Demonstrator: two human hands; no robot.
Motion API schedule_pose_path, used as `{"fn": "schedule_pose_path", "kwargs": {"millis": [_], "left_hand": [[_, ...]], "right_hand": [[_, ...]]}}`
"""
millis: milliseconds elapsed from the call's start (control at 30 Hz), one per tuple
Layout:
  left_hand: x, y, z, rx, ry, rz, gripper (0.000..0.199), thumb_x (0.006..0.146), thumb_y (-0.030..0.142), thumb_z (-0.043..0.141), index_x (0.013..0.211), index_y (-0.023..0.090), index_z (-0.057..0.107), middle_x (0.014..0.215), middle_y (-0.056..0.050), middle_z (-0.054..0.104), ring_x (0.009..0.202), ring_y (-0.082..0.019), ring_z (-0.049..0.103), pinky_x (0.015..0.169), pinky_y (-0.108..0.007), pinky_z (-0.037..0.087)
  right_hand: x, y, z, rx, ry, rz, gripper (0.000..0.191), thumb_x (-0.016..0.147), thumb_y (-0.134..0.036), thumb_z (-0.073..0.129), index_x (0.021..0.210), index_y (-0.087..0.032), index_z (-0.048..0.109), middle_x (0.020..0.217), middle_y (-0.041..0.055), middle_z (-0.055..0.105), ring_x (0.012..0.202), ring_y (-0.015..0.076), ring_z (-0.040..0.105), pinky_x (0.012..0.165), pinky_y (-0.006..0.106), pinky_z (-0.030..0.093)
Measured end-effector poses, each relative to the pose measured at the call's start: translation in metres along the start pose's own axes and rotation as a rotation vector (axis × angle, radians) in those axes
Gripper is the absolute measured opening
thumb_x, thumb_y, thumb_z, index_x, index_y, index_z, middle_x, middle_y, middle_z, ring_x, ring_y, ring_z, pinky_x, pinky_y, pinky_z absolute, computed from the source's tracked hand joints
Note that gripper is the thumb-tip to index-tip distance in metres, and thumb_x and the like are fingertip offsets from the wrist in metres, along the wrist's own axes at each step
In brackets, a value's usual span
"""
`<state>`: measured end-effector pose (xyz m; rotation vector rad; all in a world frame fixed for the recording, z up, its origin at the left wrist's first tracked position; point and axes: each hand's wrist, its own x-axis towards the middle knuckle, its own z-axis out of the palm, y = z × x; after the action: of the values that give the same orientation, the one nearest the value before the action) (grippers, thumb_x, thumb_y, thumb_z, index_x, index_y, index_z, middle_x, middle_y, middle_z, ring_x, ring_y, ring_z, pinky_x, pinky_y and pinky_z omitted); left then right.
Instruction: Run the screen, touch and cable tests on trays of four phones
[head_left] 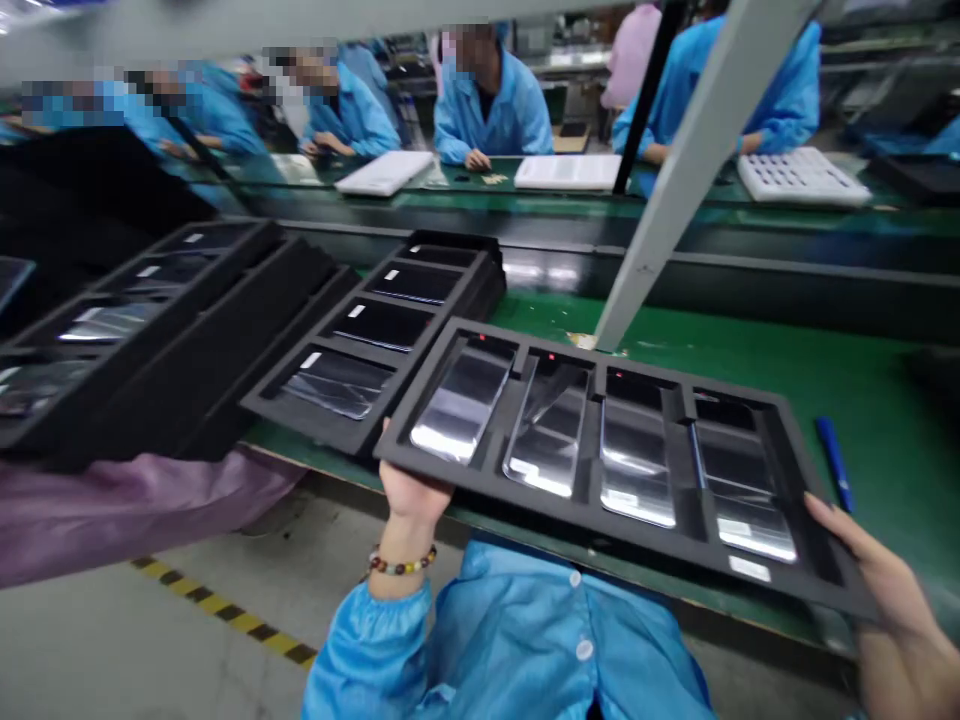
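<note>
Between my two hands is a black foam tray (555, 510), tilted at the bench's front edge. Several smartphones (637, 450) lie in its slots, their glossy faces up, with a white label on the tray's rim. My left hand (414, 490) grips the left end from below, most of its fingers hidden under the tray. At the right end, my right hand (885, 570) is closed round the edge with a fingertip on top. Just left of the held tray stands a stack of similar trays (337, 430), phones with white stickers in the top one.
More dark foam trays (225, 340) are piled at the left, near a pink sleeve (135, 510). A blue pen (834, 465) lies on the green bench (750, 345). A slanting grey post (675, 190) rises behind the tray. Across the line sit co-workers in blue, with white trays (566, 172).
</note>
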<state>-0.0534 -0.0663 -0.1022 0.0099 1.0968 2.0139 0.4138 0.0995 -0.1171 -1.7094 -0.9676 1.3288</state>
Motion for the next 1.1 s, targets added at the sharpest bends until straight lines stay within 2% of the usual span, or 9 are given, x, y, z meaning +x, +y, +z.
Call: {"fn": "schedule_pose_path", "kwargs": {"millis": [100, 167, 233, 367, 467, 567, 700, 867, 1100], "left_hand": [[0.005, -0.01, -0.003, 0.477, -0.085, -0.128, 0.076, 0.086, 0.085, 0.068, 0.12, 0.018, 0.081, 0.112, -0.014, 0.084, 0.123, -0.037, 0.077, 0.106, -0.049, 0.064], [0.009, -0.016, -0.002, 0.729, -0.186, -0.18, 0.081, 0.074, 0.078, 0.086, 0.127, 0.017, 0.079, 0.116, -0.015, 0.084, 0.124, -0.038, 0.076, 0.106, -0.047, 0.064], [0.013, -0.019, 0.003, 0.923, -0.265, -0.133, 0.078, 0.074, 0.07, 0.091, 0.132, 0.019, 0.078, 0.122, -0.014, 0.082, 0.125, -0.037, 0.075, 0.108, -0.047, 0.062], [0.021, -0.018, 0.024, 1.514, -0.283, 0.395, 0.068, 0.092, 0.071, 0.071, 0.134, 0.018, 0.077, 0.132, -0.019, 0.074, 0.127, -0.039, 0.069, 0.116, -0.057, 0.056], [0.022, -0.03, 0.05, 1.726, -0.368, 0.658, 0.072, 0.099, 0.061, 0.066, 0.155, 0.016, 0.064, 0.144, -0.021, 0.067, 0.135, -0.04, 0.063, 0.121, -0.058, 0.052], [0.014, -0.058, 0.08, 1.949, -0.487, 0.683, 0.074, 0.099, 0.056, 0.069, 0.161, 0.016, 0.059, 0.161, -0.025, 0.056, 0.145, -0.047, 0.053, 0.123, -0.064, 0.048], [0.0, -0.082, 0.108, 2.149, -0.436, 0.601, 0.069, 0.103, 0.05, 0.062, 0.164, 0.016, 0.058, 0.168, -0.031, 0.045, 0.141, -0.053, 0.052, 0.108, -0.07, 0.056], [0.004, -0.076, 0.121, 2.132, -0.379, 0.59, 0.059, 0.1, 0.041, 0.065, 0.156, 0.025, 0.067, 0.158, -0.026, 0.051, 0.138, -0.051, 0.052, 0.099, -0.064, 0.061], [-0.007, -0.058, 0.116, 2.153, -0.382, 0.577, 0.053, 0.097, 0.044, 0.068, 0.145, 0.025, 0.076, 0.143, -0.021, 0.057, 0.129, -0.046, 0.055, 0.096, -0.059, 0.061]], "right_hand": [[0.013, 0.001, -0.051, -0.093, 0.061, 0.112, 0.034, 0.08, -0.057, 0.083, 0.106, -0.035, 0.086, 0.12, 0.0225, 0.083, 0.096, 0.0378, 0.084, 0.079, 0.055, 0.065], [0.016, -0.005, -0.062, -0.273, -0.005, 0.003, 0.041, 0.086, -0.055, 0.082, 0.123, -0.037, 0.083, 0.136, 0.0174, 0.08, 0.115, 0.0352, 0.081, 0.092, 0.05, 0.064], [0.02, -0.008, -0.06, -0.508, -0.046, -0.142, 0.055, 0.091, -0.055, 0.079, 0.142, -0.034, 0.076, 0.141, 0.0159, 0.077, 0.124, 0.0342, 0.077, 0.1, 0.047, 0.062], [0.022, 0.004, -0.039, -0.956, 0.231, -0.606, 0.072, 0.097, -0.065, 0.064, 0.148, -0.014, 0.07, 0.137, 0.0268, 0.071, 0.131, 0.0434, 0.067, 0.107, 0.059, 0.055], [0.011, 0.014, -0.019, -1.142, 0.246, -0.804, 0.074, 0.102, -0.068, 0.058, 0.15, -0.013, 0.068, 0.136, 0.0263, 0.071, 0.133, 0.0463, 0.061, 0.112, 0.066, 0.049], [-0.005, 0.011, 0.0, -1.259, 0.205, -0.787, 0.077, 0.104, -0.069, 0.057, 0.155, -0.011, 0.064, 0.139, 0.0259, 0.073, 0.133, 0.0487, 0.057, 0.107, 0.066, 0.05], [-0.019, -0.006, 0.018, -1.353, 0.176, -0.744, 0.072, 0.108, -0.061, 0.054, 0.162, -0.013, 0.058, 0.139, 0.0269, 0.074, 0.132, 0.0474, 0.058, 0.098, 0.059, 0.056], [-0.021, -0.033, 0.024, -1.367, 0.135, -0.542, 0.057, 0.105, -0.055, 0.061, 0.153, -0.026, 0.07, 0.139, 0.0239, 0.074, 0.111, 0.0431, 0.072, 0.08, 0.051, 0.06], [-0.032, -0.045, 0.009, -1.317, 0.116, -0.449, 0.056, 0.098, -0.059, 0.069, 0.143, -0.027, 0.078, 0.138, 0.0166, 0.075, 0.097, 0.0367, 0.077, 0.081, 0.05, 0.061]]}}
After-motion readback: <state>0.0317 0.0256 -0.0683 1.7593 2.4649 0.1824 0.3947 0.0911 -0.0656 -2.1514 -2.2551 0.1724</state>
